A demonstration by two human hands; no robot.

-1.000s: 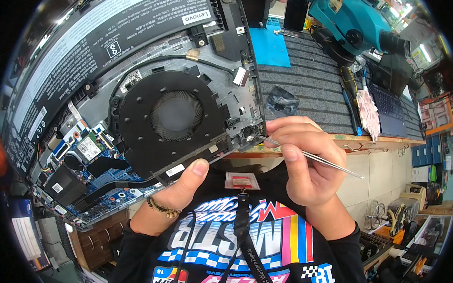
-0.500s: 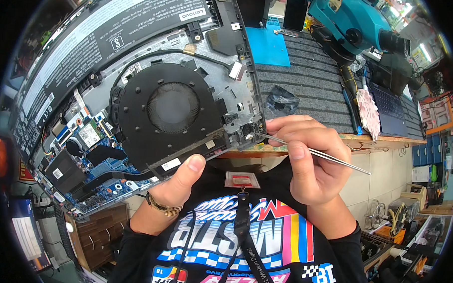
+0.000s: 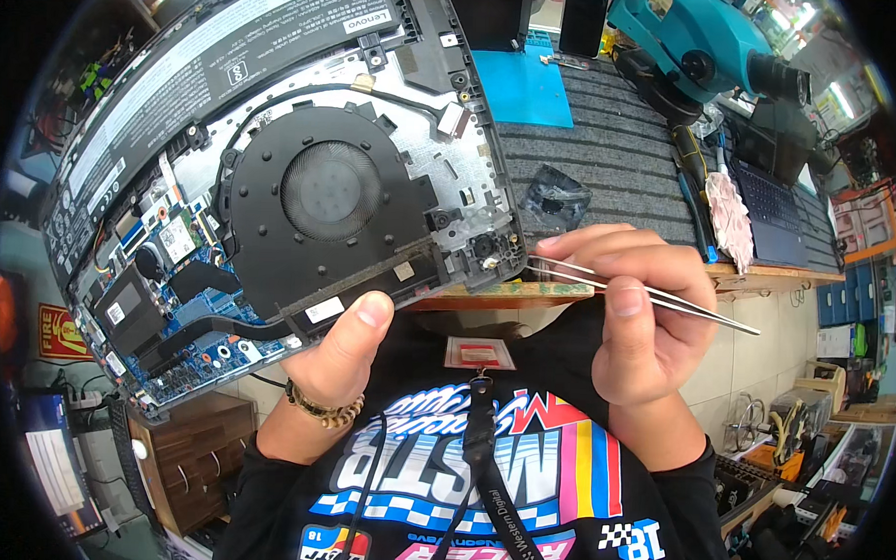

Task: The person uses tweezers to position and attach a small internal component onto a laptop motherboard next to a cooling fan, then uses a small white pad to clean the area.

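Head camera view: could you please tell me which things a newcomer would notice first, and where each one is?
First, probably, the opened laptop with its round black fan, filling the upper left, its lower edge in the left hand. Then the thin metal tweezers in the right hand, by the laptop's near right corner. The teal microscope stands out at upper right.

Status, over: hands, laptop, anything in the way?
Left hand grips opened laptop by its near edge. Right hand holds tweezers, tips beside laptop's corner, contact unclear. Bench edge shows behind that corner.
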